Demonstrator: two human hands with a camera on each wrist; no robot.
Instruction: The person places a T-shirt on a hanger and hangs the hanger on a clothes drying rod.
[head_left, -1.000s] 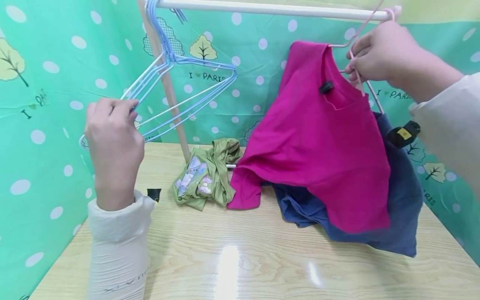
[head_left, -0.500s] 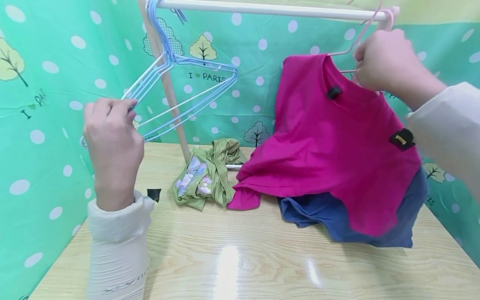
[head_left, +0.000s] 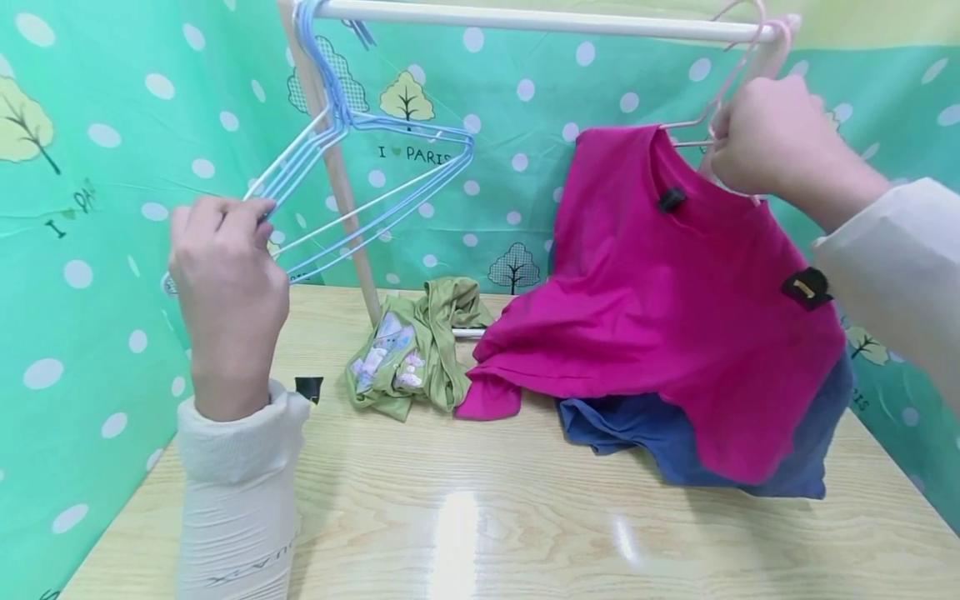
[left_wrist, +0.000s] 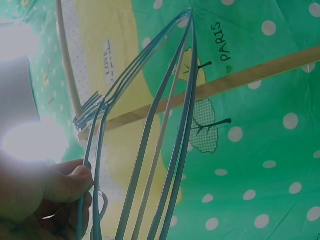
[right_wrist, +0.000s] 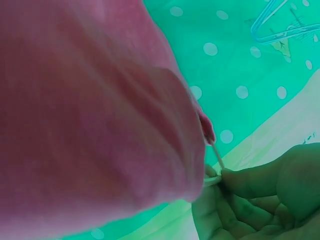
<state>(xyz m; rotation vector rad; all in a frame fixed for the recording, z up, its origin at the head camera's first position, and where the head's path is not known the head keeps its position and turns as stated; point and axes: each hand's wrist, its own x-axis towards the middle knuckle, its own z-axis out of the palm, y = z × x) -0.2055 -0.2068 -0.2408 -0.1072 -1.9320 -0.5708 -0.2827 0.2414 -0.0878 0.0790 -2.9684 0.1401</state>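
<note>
My left hand (head_left: 228, 283) pinches the edge of one of several blue wire hangers (head_left: 330, 83) bunched at the rod's left end; the left wrist view shows thumb and finger on the wire (left_wrist: 85, 185). At right, my right hand (head_left: 787, 142) holds a pink hanger (head_left: 684, 125) just below its hook. A magenta T-shirt (head_left: 667, 308) hangs on that hanger, its hem bunched at the left. The pink hook is at the rod's right end; whether it bears on the rod is unclear. Behind the T-shirt hangs a blue garment (head_left: 652, 437), mostly hidden.
A white rod (head_left: 555, 20) runs across the top, with a wooden post (head_left: 341, 183) at left. A crumpled green printed garment (head_left: 408, 358) lies on the wooden table (head_left: 375, 500). Dotted green cloth (head_left: 97, 333) surrounds the table.
My right hand has lowered the pink hanger, and its hook has come down to the rod. The T-shirt has swung right and covers more of the blue garment. The left hand stays in place.
</note>
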